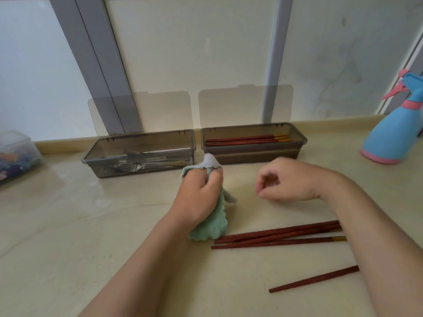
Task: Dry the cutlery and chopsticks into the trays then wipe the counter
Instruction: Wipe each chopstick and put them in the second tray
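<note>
left hand (pixel 201 193), centre of frame: grip closed round a bunched green cloth (pixel 210 227), which hangs down to the tabletop (pixel 91 225). right hand (pixel 286 179), just right of centre: grip holds nothing, fingers loosely curled, thumb near the index tip, hovering low over the tabletop.

the loose chopsticks (pixel 274 235) lie in the lower right of frame, below both hands. three or so lie close together, and a single chopstick (pixel 313 279) lies apart, lower still. the long axes run roughly left-right, rising a bit toward the right. one yellow-banded end shows at the right by our right forearm; the thin ends point left, and those of the group stop just beside the hanging cloth.

we judge the right hand the nearer free grip for the next pick. the sticks sit straight below it in frame, so it would need to draw back toward us and take one near its thick end. the thin end would then point at the cloth hand for wiping.

the right tray (pixel 254 154), upper centre, already holds several chopsticks (pixel 242 140) lying left-right. the left tray (pixel 109 172) beside it holds forks (pixel 135 167). both lids stand open against the wall. a blue spray bottle (pixel 393 133) stands at the far right and a clear box (pixel 16 152) at the far left.

the chopstick step looks partly done; the counter wipe is not yet started.
</note>
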Demonstrator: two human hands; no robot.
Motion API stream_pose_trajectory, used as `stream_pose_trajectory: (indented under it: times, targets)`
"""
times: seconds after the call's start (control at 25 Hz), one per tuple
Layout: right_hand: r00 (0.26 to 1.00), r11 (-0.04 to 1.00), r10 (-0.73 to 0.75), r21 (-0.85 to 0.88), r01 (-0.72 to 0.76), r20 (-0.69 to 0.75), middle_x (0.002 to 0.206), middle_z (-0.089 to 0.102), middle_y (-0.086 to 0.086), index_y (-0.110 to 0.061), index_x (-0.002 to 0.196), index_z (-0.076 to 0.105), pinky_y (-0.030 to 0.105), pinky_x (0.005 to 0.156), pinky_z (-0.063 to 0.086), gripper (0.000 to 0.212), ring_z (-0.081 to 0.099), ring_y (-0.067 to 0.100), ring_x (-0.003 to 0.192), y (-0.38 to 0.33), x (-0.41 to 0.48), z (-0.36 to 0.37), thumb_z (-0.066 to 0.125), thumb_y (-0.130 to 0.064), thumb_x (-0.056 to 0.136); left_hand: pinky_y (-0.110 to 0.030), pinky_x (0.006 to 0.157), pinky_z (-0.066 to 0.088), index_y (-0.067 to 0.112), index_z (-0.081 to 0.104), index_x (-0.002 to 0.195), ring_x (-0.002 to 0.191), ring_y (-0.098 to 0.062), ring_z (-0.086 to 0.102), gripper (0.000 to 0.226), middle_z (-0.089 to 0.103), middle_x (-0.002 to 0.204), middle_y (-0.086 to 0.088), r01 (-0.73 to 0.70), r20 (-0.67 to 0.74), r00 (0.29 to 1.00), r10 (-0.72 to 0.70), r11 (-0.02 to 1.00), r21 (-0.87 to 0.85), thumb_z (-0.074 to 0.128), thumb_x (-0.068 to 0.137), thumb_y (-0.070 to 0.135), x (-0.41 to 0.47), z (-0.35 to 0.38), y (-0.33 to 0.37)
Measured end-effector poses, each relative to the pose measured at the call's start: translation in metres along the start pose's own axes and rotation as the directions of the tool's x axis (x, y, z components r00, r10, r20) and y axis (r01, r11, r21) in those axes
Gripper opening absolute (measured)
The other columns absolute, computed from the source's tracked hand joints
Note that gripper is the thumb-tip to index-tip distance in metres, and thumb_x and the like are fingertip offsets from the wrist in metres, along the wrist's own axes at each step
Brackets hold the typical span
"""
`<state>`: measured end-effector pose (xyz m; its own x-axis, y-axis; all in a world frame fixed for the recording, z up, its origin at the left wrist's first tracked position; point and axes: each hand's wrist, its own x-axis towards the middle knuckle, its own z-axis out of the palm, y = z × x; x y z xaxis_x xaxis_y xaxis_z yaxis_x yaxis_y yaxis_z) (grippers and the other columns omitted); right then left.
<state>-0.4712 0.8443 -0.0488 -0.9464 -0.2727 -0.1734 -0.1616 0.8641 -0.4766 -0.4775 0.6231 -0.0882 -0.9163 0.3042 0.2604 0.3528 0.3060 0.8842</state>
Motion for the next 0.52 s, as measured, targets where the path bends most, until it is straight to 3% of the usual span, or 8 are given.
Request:
stream_pose_trajectory:
  times: [0.08, 0.2, 0.28, 0.4, 0.52]
  targets:
    - [0.974, 0.998, -0.066, 0.013, 0.065, 0.216, 0.084, 0.074, -0.005, -0.024, 0.088, 0.075, 0.025, 0.071, 0.056, 0.004, 0.063, 0.000, 0.069, -0.013, -0.005, 0.010, 0.078, -0.024, 0.085, -0.017, 0.048, 0.042, 0.011, 0.039, 0.057, 0.051, -0.012, 0.064, 0.047, 0.072, 0.059, -0.005, 0.027, -0.065, 0.997, -0.030, 0.999, -0.045, 0.039, 0.104, 0.013, 0.002, -0.002, 0.001]
    - [0.943, 0.995, -0.093, 0.013, 0.094, 0.320, 0.084, 0.074, 0.000, -0.020, 0.091, 0.074, 0.019, 0.062, 0.050, 0.009, 0.059, 0.001, 0.063, -0.025, -0.007, 0.018, 0.080, -0.022, 0.083, -0.019, 0.045, 0.034, 0.015, 0.031, 0.052, 0.039, -0.006, 0.039, 0.052, 0.046, 0.043, 0.007, 0.062, -0.198, 0.978, -0.066, 0.998, -0.022, 0.043, 0.103, 0.017, 0.002, -0.002, -0.004]
    - [0.935, 0.995, -0.075, -0.034, 0.092, 0.347, 0.077, 0.071, -0.006, -0.023, 0.088, 0.074, 0.024, 0.064, 0.051, 0.009, 0.058, 0.001, 0.061, -0.030, -0.008, 0.021, 0.078, -0.019, 0.081, -0.020, 0.044, 0.031, 0.016, 0.030, 0.054, 0.042, -0.009, 0.030, 0.051, 0.032, 0.047, 0.002, 0.064, -0.238, 0.969, -0.062, 0.998, 0.004, 0.045, 0.102, 0.020, 0.002, -0.003, -0.006]
    - [0.951, 0.991, -0.028, -0.115, 0.066, 0.307, 0.067, 0.065, -0.019, -0.025, 0.085, 0.072, 0.025, 0.064, 0.053, 0.013, 0.057, -0.002, 0.059, -0.037, -0.012, 0.028, 0.072, -0.016, 0.076, -0.019, 0.043, 0.030, 0.014, 0.031, 0.055, 0.045, -0.011, 0.029, 0.049, 0.031, 0.050, -0.002, 0.059, -0.226, 0.973, -0.055, 0.998, 0.013, 0.045, 0.101, 0.019, 0.003, -0.003, -0.008]
    - [0.968, 0.983, -0.018, -0.171, 0.063, 0.251, 0.072, 0.066, -0.015, -0.023, 0.084, 0.072, 0.028, 0.067, 0.056, 0.011, 0.060, 0.002, 0.066, -0.043, -0.013, 0.033, 0.068, -0.015, 0.077, -0.020, 0.043, 0.030, 0.016, 0.029, 0.053, 0.044, -0.012, 0.029, 0.051, 0.031, 0.049, -0.002, 0.060, -0.207, 0.977, -0.055, 0.998, 0.019, 0.045, 0.102, 0.019, 0.002, -0.002, -0.005]
